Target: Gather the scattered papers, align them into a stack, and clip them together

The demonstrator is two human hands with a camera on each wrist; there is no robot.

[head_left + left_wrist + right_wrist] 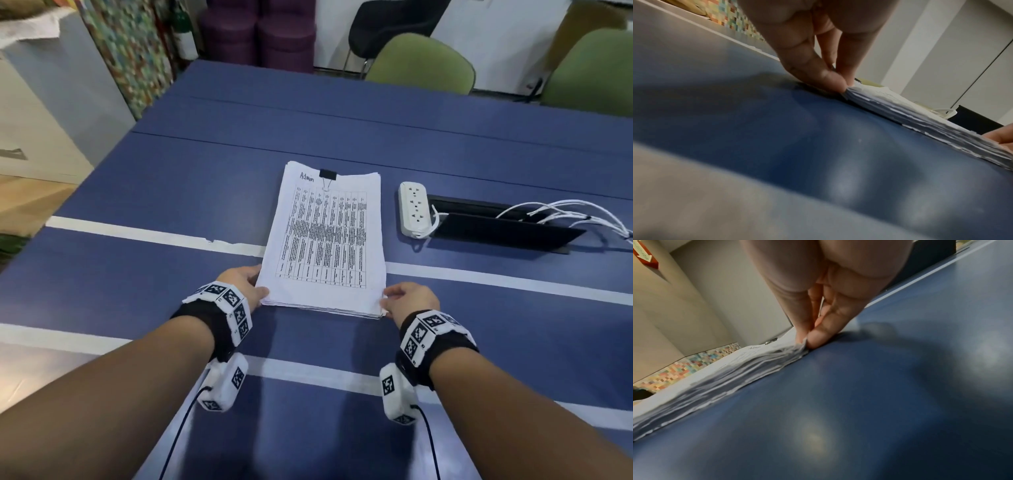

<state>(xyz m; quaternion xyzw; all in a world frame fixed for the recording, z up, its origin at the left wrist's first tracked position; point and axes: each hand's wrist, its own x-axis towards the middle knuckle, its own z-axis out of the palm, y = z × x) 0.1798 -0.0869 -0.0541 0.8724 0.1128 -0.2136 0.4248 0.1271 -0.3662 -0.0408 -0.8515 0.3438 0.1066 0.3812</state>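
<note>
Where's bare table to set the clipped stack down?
Free: blue table left of the paper stack, and beyond the binder clip. Crowded: right, by the power strip, cable tray and white cables.

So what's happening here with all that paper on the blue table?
A person is holding a paper stack lying on the blue table. The left hand pinches its near left corner, the right hand its near right corner. A black binder clip already sits on the far edge. The near edges look slightly uneven.

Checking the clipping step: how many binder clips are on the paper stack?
1: a black binder clip at the far top edge of the paper stack. Others could hide underneath; none show.
</note>
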